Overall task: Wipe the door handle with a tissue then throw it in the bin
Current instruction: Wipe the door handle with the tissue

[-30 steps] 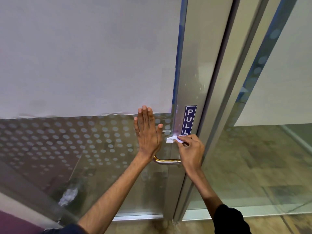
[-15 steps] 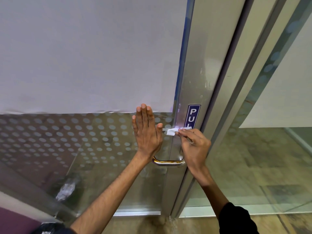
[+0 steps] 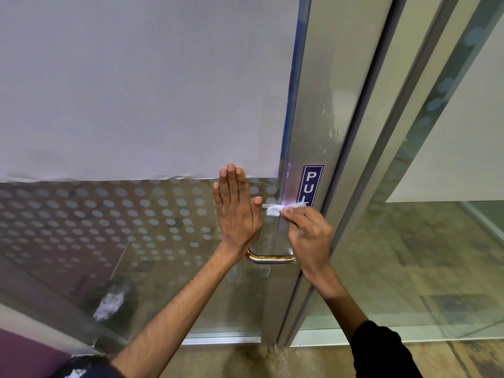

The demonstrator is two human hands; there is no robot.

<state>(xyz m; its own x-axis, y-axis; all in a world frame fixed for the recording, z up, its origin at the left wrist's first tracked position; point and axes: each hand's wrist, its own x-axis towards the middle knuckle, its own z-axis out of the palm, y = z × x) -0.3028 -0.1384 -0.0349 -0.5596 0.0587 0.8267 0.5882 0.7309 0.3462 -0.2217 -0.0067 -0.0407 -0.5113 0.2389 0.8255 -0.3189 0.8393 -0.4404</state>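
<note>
The right hand [image 3: 308, 236] pinches the tissue [image 3: 274, 210] at its fingertips on the door handle [image 3: 270, 258]; left hand [image 3: 236, 211], just beside, lies flat, unclenched.

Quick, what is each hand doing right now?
Left hand: open, flat against the glass door, holding nothing.
Right hand: closed, pinching the tissue at the top of the door handle.

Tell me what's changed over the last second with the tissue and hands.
The right hand has slid the tissue up the handle, from just under the PULL sign to its top bar, keeping its pinch. The left hand stays flat on the glass.
</note>
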